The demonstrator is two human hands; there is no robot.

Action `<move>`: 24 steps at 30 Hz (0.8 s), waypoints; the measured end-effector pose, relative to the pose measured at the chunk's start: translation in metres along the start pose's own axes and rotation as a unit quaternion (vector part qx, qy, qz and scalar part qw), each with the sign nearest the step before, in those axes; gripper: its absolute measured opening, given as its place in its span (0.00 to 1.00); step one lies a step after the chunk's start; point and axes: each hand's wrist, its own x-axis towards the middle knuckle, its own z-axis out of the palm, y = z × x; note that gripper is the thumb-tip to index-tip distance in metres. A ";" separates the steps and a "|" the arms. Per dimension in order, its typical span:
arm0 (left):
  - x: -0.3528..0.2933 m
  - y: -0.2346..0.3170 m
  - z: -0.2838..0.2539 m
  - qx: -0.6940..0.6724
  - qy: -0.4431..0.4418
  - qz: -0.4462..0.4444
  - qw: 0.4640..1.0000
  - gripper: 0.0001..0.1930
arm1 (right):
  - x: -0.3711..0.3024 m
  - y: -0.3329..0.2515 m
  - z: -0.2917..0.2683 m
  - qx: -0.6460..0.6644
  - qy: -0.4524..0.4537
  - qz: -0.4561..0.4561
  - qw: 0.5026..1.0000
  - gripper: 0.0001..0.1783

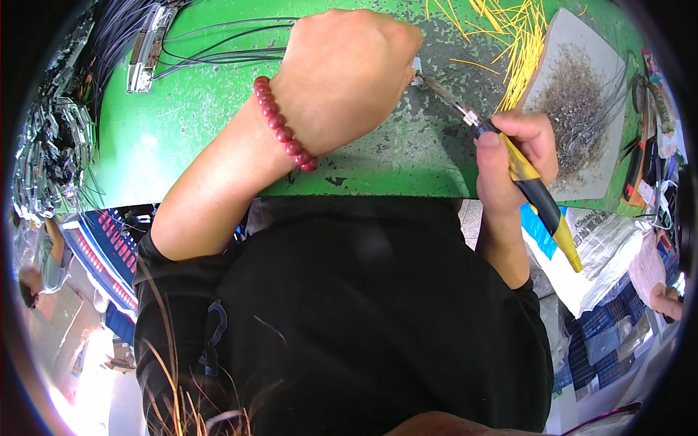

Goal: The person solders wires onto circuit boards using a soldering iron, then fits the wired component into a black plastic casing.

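Note:
My right hand (518, 156) is closed around the handle of a soldering iron (550, 211), yellow and black, its metal shaft pointing up and to the left. The iron's dark tip ends right beside the fingers of my left hand (352, 76). That hand is curled with its back to me, so what the fingers pinch is hidden; a small pale bit shows at their edge, by the tip. Several black wires (233, 62) run from the left to behind my left hand. A dark red bead bracelet (280, 129) circles my left wrist.
Yellow wires (520, 65) lie in a loose pile at the far right of the green table (407, 163). Beside them is a grey board (549, 171) covered with dark residue. Shiny metal parts (51, 156) heap up at the left edge. Hand tools (640, 160) lie far right.

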 end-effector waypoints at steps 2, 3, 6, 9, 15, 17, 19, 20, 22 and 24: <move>0.000 0.000 0.001 -0.005 -0.004 -0.007 1.000 0.07 | -0.004 0.008 0.002 0.091 0.054 -0.040 0.994 0.14; 0.001 0.000 0.001 -0.005 -0.004 -0.006 1.000 0.07 | -0.005 0.008 -0.003 0.108 0.046 -0.022 0.993 0.14; 0.001 0.000 0.001 -0.007 -0.005 0.002 1.000 0.07 | -0.004 0.008 -0.002 0.074 0.036 -0.033 0.996 0.14; 0.001 0.000 0.001 0.001 -0.009 -0.006 1.000 0.07 | -0.002 0.006 0.000 0.050 0.037 -0.038 0.997 0.13; 0.001 -0.001 0.003 -0.015 0.004 -0.008 1.000 0.07 | 0.003 0.003 0.001 -0.007 0.018 -0.056 0.998 0.11; 0.001 -0.002 0.003 -0.018 0.011 -0.003 1.000 0.06 | 0.003 0.003 0.001 -0.012 0.018 -0.054 0.998 0.11; 0.002 -0.002 0.004 -0.019 0.013 -0.002 1.000 0.06 | 0.004 0.002 0.000 -0.003 0.016 -0.051 0.999 0.11; 0.002 -0.002 0.004 -0.020 0.016 -0.002 1.000 0.06 | 0.004 0.002 0.000 -0.003 0.016 -0.051 0.999 0.11; 0.002 -0.003 0.005 -0.019 0.023 0.004 1.000 0.06 | 0.005 0.001 0.001 -0.024 0.009 -0.064 0.998 0.11; 0.001 -0.004 0.006 -0.019 0.030 0.009 0.999 0.06 | 0.004 0.002 0.001 -0.018 0.008 -0.056 0.998 0.11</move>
